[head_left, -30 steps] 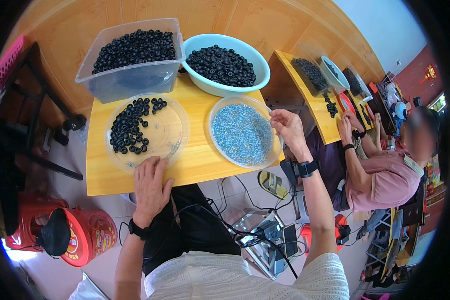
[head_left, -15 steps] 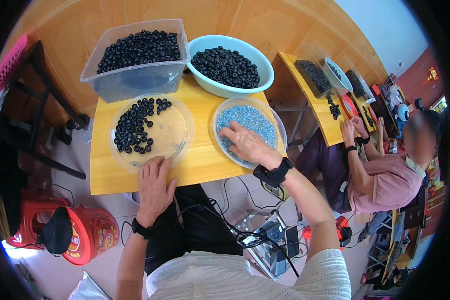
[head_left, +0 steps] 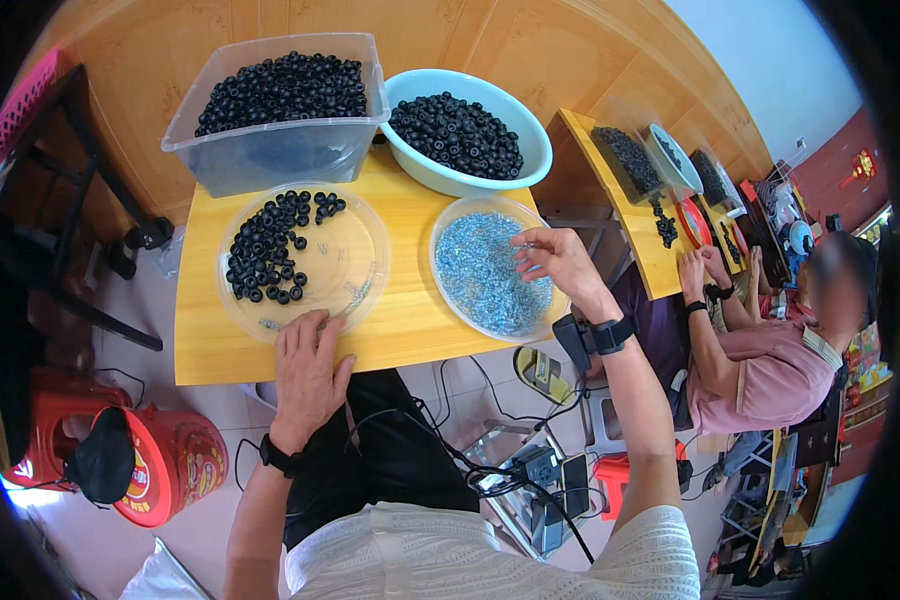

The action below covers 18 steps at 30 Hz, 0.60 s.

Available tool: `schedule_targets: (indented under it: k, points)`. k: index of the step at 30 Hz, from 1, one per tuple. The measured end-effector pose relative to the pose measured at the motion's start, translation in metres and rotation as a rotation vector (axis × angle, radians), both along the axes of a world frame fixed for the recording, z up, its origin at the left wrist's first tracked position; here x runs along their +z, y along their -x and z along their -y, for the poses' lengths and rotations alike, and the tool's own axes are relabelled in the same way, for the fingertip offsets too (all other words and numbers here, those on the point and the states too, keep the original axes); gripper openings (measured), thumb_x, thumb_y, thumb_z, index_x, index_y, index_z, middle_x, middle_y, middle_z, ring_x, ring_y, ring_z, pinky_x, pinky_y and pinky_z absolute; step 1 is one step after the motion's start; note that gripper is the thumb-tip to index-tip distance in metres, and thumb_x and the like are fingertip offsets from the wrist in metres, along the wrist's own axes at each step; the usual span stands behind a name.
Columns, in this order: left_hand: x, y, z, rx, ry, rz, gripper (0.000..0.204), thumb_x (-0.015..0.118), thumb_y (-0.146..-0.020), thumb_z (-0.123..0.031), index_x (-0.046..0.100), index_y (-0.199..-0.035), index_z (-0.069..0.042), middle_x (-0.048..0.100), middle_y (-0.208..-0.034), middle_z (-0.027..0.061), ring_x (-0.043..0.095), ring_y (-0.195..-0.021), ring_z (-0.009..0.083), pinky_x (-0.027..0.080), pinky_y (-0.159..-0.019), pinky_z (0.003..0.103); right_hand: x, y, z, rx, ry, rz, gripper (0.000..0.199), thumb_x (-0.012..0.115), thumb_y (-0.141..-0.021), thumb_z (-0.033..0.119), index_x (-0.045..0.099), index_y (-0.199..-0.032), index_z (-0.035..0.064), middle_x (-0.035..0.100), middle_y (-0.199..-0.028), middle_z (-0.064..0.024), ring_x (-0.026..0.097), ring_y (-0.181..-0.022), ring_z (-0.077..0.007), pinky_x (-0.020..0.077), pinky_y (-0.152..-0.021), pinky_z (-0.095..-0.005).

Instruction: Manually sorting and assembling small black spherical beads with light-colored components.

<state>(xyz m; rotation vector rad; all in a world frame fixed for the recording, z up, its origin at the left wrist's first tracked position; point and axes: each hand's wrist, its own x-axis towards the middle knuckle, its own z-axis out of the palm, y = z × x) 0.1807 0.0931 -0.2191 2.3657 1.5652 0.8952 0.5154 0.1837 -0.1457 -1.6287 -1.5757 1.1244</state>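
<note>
My left hand (head_left: 310, 370) lies at the near rim of a round clear plastic dish (head_left: 320, 270), its fingers stretched out and flat. Black barrel-shaped beads (head_left: 265, 245) crowd the dish's left half. A few small light bits (head_left: 357, 296) lie at its right side and near my fingertips. Over the right side of a round clear tub (head_left: 440, 290), filled with tiny blue glass-like beads (head_left: 485, 275), hovers my right hand (head_left: 567, 265). Its fingers are bent in toward the thumb; whatever is between them is too small to make out. Black bands circle both wrists.
Behind stand a clear bin (head_left: 270, 155) and a light-blue basin (head_left: 470, 180), both heaped with black beads. All rest on a yellow wooden table (head_left: 410, 345). At right, a person in pink (head_left: 765, 370) works at another table. Red stools (head_left: 155, 470) and cables (head_left: 500, 475) are below.
My right hand has lifted out of the blue beads and moved right, turning so its fingers point left. My left hand stays at the dish's rim. The view has shifted slightly.
</note>
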Motion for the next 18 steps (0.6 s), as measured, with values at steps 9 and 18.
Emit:
schedule_targets:
  k: [9,18]
  points:
    - [-0.0004,-0.0005,-0.0001,0.0,0.003,-0.006,0.049,0.062,-0.071,-0.014,0.047,-0.117,-0.003,0.045,-0.113,0.016,0.041,-0.106,0.0331,0.031,-0.094,0.042,0.0103,-0.001,0.0002,-0.1,-0.02,-0.04,0.022,0.044,-0.088,0.005,0.058,-0.103,-0.0029,0.061,-0.079,-0.0089,0.063,-0.068,-0.0145,0.0529,-0.059,-0.0257]
    - [0.0003,-0.0005,0.0,-0.001,0.004,-0.012,0.049,0.062,-0.071,-0.014,0.048,-0.116,-0.003,0.045,-0.113,0.016,0.041,-0.107,0.0331,0.031,-0.094,0.042,0.0057,-0.0059,-0.0007,-0.106,-0.037,-0.027,0.02,0.049,-0.09,0.012,0.06,-0.101,-0.0013,0.061,-0.077,-0.007,0.061,-0.066,-0.0124,0.0514,-0.056,-0.0242]
